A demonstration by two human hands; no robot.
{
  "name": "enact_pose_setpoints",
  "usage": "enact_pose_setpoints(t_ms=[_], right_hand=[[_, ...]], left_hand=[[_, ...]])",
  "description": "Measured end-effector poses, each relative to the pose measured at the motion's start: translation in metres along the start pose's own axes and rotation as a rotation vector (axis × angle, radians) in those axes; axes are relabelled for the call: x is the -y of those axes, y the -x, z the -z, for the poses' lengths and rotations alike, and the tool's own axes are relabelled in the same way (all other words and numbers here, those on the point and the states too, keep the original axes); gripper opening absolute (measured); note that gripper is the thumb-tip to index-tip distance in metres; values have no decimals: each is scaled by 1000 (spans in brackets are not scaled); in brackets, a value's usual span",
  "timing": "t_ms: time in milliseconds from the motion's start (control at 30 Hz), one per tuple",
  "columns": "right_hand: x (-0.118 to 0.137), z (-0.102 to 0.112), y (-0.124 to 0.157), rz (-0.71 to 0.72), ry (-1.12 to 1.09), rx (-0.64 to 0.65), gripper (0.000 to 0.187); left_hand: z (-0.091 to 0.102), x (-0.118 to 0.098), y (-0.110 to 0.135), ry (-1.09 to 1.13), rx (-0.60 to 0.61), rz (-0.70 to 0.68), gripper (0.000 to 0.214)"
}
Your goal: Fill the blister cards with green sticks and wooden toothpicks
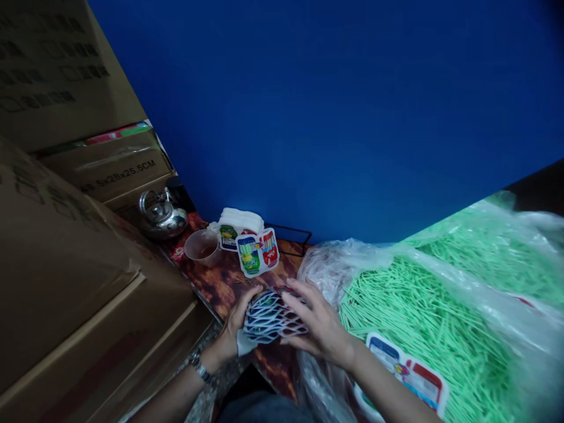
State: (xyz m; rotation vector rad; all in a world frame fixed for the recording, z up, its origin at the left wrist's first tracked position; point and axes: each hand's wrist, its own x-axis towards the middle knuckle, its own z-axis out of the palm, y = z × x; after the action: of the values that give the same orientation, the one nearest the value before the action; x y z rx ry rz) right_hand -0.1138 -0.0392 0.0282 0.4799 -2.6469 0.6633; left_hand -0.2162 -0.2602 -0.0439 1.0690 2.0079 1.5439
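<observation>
Between my hands, above the near part of the table, is a fanned stack of die-cut printed cards (274, 317), their pale edges overlapping in wavy rows. My left hand (235, 326), with a metal watch on the wrist, grips the stack's left side. From the right, my right hand (319, 326) curls its fingers over the stack's other side. Just beyond lies a single printed card (258, 252) with a green and a red picture. It leans against a pile of similar cards (240, 222) with white edges.
A plastic cup (202, 247) with brown liquid and a metal teapot (162, 217) stand left. Cardboard boxes (66, 264) line that side. Plastic bags of thin green sticks (427, 317) fill the right, with a printed card (408, 373) on them. A blue panel (335, 117) rises behind.
</observation>
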Motion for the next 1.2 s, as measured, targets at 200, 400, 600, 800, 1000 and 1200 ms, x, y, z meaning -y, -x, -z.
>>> enact_pose_setpoints(t_ms=[200,400,600,800,1000,1200], right_hand=[[21,11,-19,169,281,52,49],[25,11,-23,220,273,48,43],[25,15,-28,239,208,53,42],[29,14,-33,185,233,69,26],[33,5,-36,175,275,92,21],[29,8,-36,152,156,48,32]], left_hand=[[-1,-1,-1,-47,-46,2,78],[-3,3,-1,-16,-68,23,73],[-3,3,-3,-23,-82,17,69],[-4,-1,-3,-37,-82,1,70],[-5,-3,-3,-66,-100,-10,66],[-5,-6,-4,-38,-107,19,63]])
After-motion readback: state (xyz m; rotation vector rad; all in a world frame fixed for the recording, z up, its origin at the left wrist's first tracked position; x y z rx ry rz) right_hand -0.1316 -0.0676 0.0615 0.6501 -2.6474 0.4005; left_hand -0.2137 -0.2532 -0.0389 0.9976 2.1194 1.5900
